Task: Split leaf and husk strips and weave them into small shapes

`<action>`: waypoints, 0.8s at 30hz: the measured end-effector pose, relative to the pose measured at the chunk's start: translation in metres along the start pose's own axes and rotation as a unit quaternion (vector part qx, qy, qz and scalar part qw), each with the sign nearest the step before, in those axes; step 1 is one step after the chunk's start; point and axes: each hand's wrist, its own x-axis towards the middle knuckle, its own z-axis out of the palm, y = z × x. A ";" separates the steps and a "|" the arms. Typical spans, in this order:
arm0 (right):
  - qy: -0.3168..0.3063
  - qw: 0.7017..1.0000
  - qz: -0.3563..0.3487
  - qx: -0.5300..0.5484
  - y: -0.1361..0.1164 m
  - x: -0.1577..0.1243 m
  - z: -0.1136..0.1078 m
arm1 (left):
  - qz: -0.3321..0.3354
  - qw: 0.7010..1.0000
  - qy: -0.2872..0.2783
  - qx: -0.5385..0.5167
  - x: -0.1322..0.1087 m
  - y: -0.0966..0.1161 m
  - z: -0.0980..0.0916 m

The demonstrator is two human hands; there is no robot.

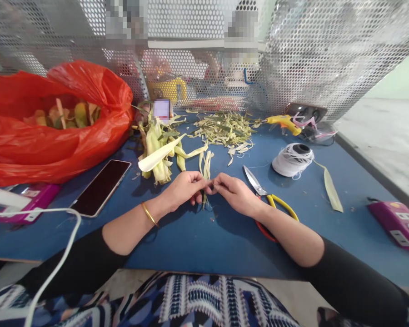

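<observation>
Over the blue table, my left hand is closed around a small bundle of pale corn husk strips. Their broad ends stick up past my fingers and their thin ends hang below. My right hand is pinched shut against the left fingertips; whatever it holds is hidden. Scissors with red and yellow handles lie partly under my right forearm. A cone of white thread stands farther right. Just beyond my left hand is a heap of corn husks.
A red plastic bag with husks inside fills the left side, near a phone. Husk scraps lie at the back, beside a yellow glue gun. A perforated metal screen borders the table. A purple packet lies right.
</observation>
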 end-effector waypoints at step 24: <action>0.079 0.995 -0.022 0.052 -0.007 -0.001 -0.001 | -0.114 0.975 0.048 -0.186 0.008 0.001 -0.013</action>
